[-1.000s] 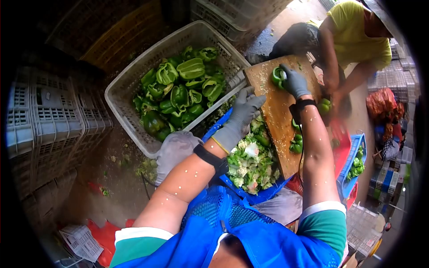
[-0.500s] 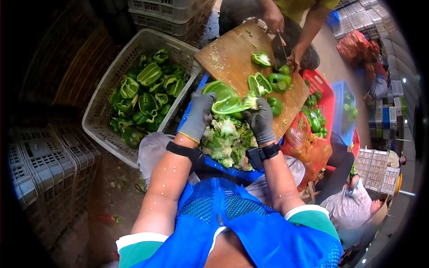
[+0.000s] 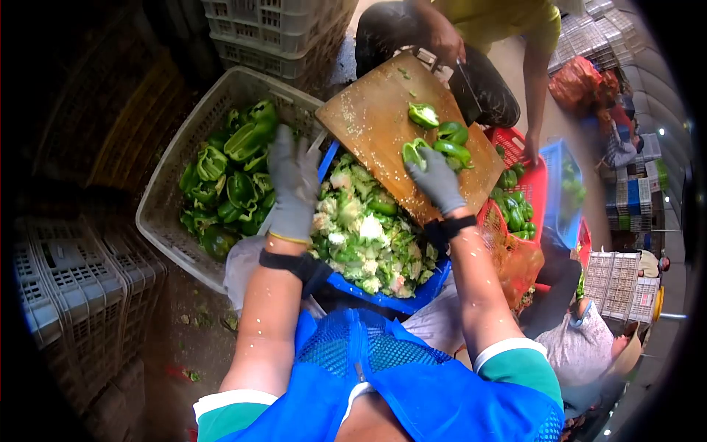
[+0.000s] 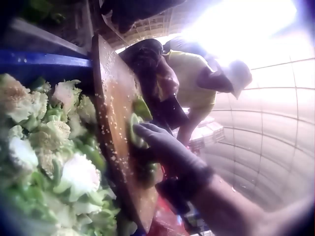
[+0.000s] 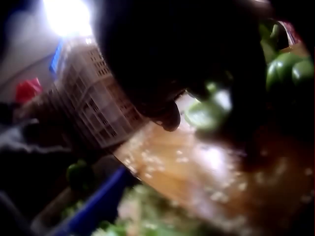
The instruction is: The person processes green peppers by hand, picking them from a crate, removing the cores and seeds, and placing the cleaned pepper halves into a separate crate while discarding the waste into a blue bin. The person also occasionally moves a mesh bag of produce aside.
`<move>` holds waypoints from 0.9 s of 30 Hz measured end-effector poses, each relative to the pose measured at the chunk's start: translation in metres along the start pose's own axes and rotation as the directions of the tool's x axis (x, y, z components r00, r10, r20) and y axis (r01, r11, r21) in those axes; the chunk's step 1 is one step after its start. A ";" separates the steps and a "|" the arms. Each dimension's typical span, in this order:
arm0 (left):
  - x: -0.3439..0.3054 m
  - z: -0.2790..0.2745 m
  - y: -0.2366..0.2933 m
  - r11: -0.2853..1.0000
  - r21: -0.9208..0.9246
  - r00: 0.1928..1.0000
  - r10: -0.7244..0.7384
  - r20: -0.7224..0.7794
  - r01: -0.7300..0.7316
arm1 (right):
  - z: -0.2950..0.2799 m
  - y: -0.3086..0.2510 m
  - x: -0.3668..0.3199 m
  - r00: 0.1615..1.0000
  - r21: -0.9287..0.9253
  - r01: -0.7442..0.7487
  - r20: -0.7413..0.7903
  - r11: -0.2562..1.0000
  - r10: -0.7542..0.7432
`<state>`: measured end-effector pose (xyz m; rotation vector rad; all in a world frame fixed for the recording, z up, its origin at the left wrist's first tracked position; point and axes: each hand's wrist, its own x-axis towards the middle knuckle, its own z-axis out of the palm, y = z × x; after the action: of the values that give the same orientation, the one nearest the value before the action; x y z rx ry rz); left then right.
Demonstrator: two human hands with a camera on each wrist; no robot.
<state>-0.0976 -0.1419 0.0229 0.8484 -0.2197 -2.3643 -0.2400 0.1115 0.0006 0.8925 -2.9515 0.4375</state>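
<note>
My gloved left hand (image 3: 293, 177) is over the near side of the pale crate (image 3: 166, 140), fingers straight and holding nothing. Beside its fingertips, a large green pepper half (image 3: 249, 140) lies on several other cut peppers. On the tilted wooden cutting board (image 3: 368, 99), my gloved right hand (image 3: 438, 180) pinches a green pepper half (image 3: 413, 152); the left wrist view also shows its fingers (image 4: 143, 129) at that piece. More pepper halves (image 3: 423, 114) lie just beyond it. Below the board, a blue tub (image 3: 383, 300) holds pale pepper cores and scraps (image 3: 368, 236).
Across the board a person in a yellow top (image 3: 493, 22) has a knife (image 3: 468, 88) in one hand and reaches with the other toward a red crate (image 3: 541, 173) of whole peppers. An orange mesh bag (image 3: 515, 254) and a blue crate (image 3: 563, 214) stand right. Stacked crates (image 3: 272, 33) rise behind.
Both hands held a pepper half over the tub; now the left has let its piece go in the pale crate, and the right has moved back to another half on the board.
</note>
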 end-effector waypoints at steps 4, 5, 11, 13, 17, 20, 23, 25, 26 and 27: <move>-0.011 -0.019 -0.028 0.973 0.214 0.985 -0.116 0.128 0.087 | 0.022 -0.022 0.007 0.991 -0.066 -0.095 0.085 0.993 0.101; -0.016 -0.010 -0.029 0.964 0.258 0.981 -0.114 0.158 0.071 | 0.019 -0.028 0.016 0.997 0.042 -0.033 0.072 0.999 0.030; -0.030 0.015 -0.014 0.966 0.249 0.962 -0.132 0.239 0.071 | -0.032 -0.104 0.081 0.903 0.649 -0.150 0.398 0.745 -0.164; -0.031 0.014 -0.011 0.976 0.207 0.962 -0.114 0.247 0.063 | 0.003 -0.060 0.134 0.962 0.260 -0.154 0.258 0.953 0.085; -0.031 0.017 -0.010 0.944 0.320 0.962 -0.155 0.224 0.077 | 0.012 -0.043 0.117 0.982 -0.486 -0.054 0.133 0.872 0.135; -0.021 0.004 -0.025 0.896 0.430 0.952 -0.222 0.212 0.113 | 0.037 -0.048 0.098 0.969 -0.548 0.024 0.219 0.836 0.116; -0.009 -0.018 -0.051 0.864 0.471 0.927 -0.308 0.215 0.178 | 0.042 -0.046 0.060 0.990 -0.328 0.070 0.139 0.942 -0.026; -0.018 -0.023 -0.065 0.839 0.466 0.923 -0.369 0.110 0.280 | 0.025 -0.060 0.038 0.984 0.059 0.176 0.017 0.983 -0.177; -0.027 -0.021 -0.067 0.832 0.442 0.910 -0.407 0.075 0.336 | 0.013 -0.075 0.021 0.961 0.114 0.274 -0.069 0.955 -0.268; -0.043 -0.007 -0.060 0.831 0.408 0.896 -0.440 0.064 0.379 | 0.006 -0.088 0.004 0.942 0.283 0.333 -0.068 0.900 -0.327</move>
<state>-0.0963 -0.0680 0.0193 0.9677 -0.6455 -2.8543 -0.1950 0.0372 0.0182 1.3803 -2.6772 0.8661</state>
